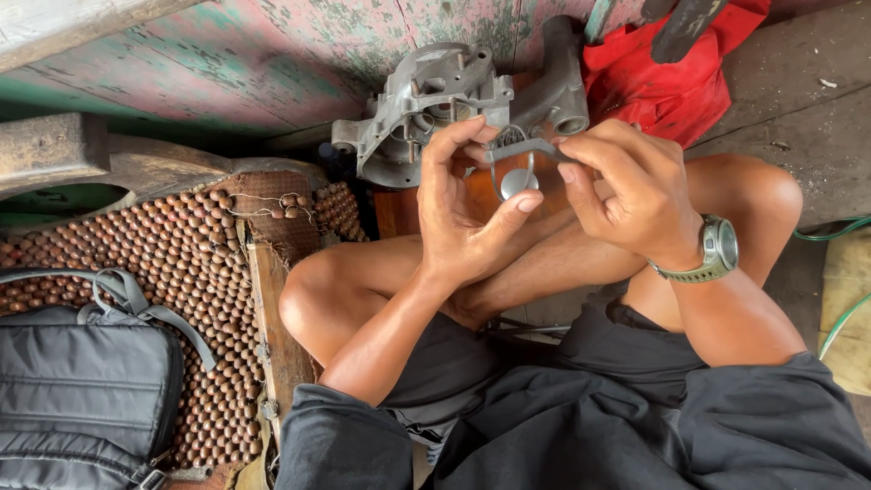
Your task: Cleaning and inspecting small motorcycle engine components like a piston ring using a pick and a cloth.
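Sitting cross-legged, the person holds both hands just above centre frame. Left hand (458,213) curls around a small metal part with a round disc end (519,181), thumb beneath the disc and forefinger arched over its top. Right hand (635,195), watch at the wrist, pinches the grey arm of the same part (526,150) from the right, fingers closed on it. The arm's long axis runs roughly level, left to right, between the two hands. Beyond, top centre, lies a grey cast engine casing (426,104) on worn planks, red cloth (671,86) to its right.
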